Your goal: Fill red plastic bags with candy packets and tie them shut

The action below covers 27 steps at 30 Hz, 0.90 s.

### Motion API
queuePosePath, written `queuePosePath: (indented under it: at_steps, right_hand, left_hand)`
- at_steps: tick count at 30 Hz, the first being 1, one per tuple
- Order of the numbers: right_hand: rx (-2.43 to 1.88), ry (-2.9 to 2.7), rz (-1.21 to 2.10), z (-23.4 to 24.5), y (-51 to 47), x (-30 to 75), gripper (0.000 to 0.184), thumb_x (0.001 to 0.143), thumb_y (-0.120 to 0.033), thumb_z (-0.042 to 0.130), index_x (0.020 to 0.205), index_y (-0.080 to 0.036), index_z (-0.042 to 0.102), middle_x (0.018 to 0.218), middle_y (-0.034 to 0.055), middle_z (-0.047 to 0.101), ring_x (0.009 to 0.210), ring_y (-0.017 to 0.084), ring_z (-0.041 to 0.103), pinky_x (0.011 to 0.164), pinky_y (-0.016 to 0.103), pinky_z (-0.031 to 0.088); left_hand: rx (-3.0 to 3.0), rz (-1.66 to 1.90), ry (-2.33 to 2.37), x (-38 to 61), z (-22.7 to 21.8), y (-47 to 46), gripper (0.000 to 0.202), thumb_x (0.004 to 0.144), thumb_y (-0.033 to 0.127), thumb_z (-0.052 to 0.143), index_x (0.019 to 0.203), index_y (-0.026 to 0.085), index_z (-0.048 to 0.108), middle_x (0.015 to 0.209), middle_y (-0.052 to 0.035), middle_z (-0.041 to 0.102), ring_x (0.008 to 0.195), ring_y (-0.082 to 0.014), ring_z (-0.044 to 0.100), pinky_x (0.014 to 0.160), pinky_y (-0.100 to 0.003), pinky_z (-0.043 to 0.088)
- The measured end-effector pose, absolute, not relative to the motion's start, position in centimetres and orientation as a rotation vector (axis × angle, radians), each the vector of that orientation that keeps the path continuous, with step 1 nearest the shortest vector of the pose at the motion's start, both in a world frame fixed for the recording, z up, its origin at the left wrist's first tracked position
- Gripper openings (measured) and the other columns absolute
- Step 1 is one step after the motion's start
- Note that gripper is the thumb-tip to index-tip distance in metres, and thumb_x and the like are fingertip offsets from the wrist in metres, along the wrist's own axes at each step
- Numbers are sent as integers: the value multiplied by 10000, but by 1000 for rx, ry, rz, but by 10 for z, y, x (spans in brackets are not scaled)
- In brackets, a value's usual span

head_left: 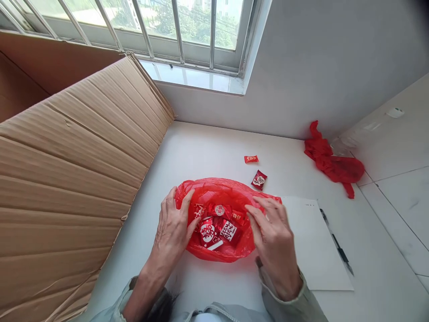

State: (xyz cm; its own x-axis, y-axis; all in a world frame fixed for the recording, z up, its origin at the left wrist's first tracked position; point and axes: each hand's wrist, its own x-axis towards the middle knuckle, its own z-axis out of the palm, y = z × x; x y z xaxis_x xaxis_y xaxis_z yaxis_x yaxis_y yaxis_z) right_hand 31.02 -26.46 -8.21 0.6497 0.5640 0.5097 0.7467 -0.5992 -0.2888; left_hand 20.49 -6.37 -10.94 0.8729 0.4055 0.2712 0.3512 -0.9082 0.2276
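Observation:
A red plastic bag [223,256] lies with its mouth spread open on the white table, directly in front of me. Inside it are several red wrapped candies, among them a larger packet with white characters [207,229] and a square one with a white pattern [228,230]. My left hand [171,226] grips the left rim, its thumb reaching inside the bag. On the other side, my right hand [273,230] has the right rim between its thumb and fingers. Just beyond the bag lie a dark red candy [259,180] and a small red candy [251,159].
A big open cardboard box [77,179] fills the left side. To the right lie white paper [318,250] and a black pen [342,252]. A knotted red bag [331,161] rests by the wall, near a clear plastic container [351,136]. A barred window [177,36] is behind.

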Motion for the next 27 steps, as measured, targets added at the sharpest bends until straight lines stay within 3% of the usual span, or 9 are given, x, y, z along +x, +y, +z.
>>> queuePosePath:
  at_steps: [3,5,7,9,11,15,19,23,27]
  right_hand:
    - [-2556,-950,-709,-77,-286,318,231,894,-187,568,1086,-185,697,1361,139,500,1300,375,373,1032,551,391]
    - [-2620,-834,-635,-82,-297,322,347,881,-289,601,1217,-216,645,1428,164,415,1298,415,378,957,565,446]
    - [-2579,-734,-363,-91,-303,323,517,891,-342,581,1393,-253,488,1393,175,449,1125,343,565,804,469,548]
    - [-2472,-671,-66,-97,-306,321,571,921,-337,529,1465,-261,371,1230,139,592,840,225,664,684,376,574]
    - [-2355,-633,142,-94,-306,318,481,934,-330,500,1406,-242,466,978,69,692,681,172,648,643,324,568]
    - [-2063,-508,325,-59,-301,314,317,885,-387,578,1144,-240,686,633,-17,637,575,137,611,538,243,553]
    - [-1799,-239,94,-5,-288,318,366,800,-398,686,1136,-254,677,624,-22,626,517,130,583,335,180,457]
    - [-1564,-239,-383,29,-275,327,337,763,-308,737,1085,-221,686,700,-9,642,534,101,582,527,227,568]
    - [-1646,-243,-272,27,-274,333,400,760,-357,728,1143,-265,656,782,-5,642,575,121,627,372,160,495]
  left_hand:
    - [2851,318,576,197,-108,-58,557,842,171,588,1368,176,406,1411,-221,267,1251,-403,422,971,-519,466]
    - [2820,159,674,190,-102,-56,489,840,78,487,1312,193,440,1442,-218,225,1165,-359,524,891,-468,515]
    - [2764,32,752,183,-95,-55,440,812,1,367,1188,196,484,1444,-196,249,972,-268,629,743,-377,546]
    - [2691,24,709,175,-88,-54,354,794,-19,309,999,202,495,1320,-130,415,800,-186,635,649,-304,513]
    - [2621,116,582,168,-80,-52,248,786,-2,326,822,210,451,1030,-46,540,702,-146,589,621,-260,470]
    - [2476,347,447,159,-54,-50,171,786,61,415,725,221,423,717,41,478,564,-110,456,526,-215,375]
    - [1988,763,525,168,-14,-63,217,796,188,616,697,218,425,680,56,417,579,-97,408,500,-176,372]
    - [1609,1298,713,184,11,-71,196,744,160,661,747,199,469,775,26,499,704,-106,504,621,-161,450]
    - [2124,1186,450,177,4,-48,147,781,238,672,799,222,527,786,35,581,616,-83,535,537,-120,444]
